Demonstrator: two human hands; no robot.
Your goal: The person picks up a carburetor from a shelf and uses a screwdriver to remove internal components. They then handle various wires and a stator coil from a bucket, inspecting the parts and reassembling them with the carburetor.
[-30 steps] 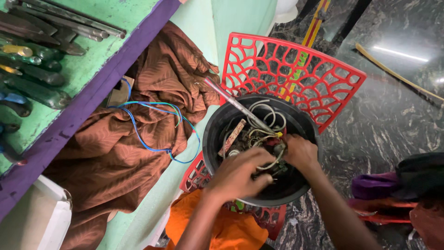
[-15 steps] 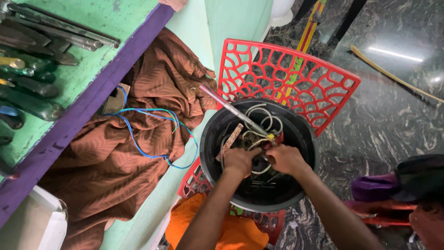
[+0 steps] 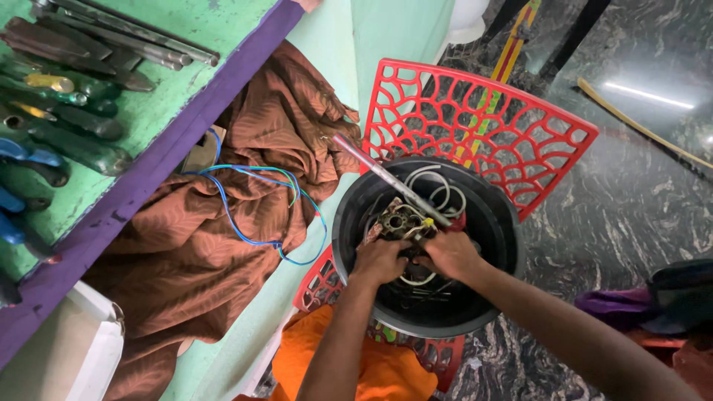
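Gripping a motor part (image 3: 401,221) inside the black bucket (image 3: 499,223), left hand (image 3: 379,260) and right hand (image 3: 451,254); wires (image 3: 438,194) crowd around.

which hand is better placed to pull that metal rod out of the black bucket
Right, probably. The right hand lies by the lower end of the metal rod inside the black bucket. The left hand is lower, on the brownish metal part, further from the rod.

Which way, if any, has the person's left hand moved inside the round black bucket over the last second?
Yes. The left hand has moved from the near rim of the round black bucket towards its middle, closing up beside the right hand.
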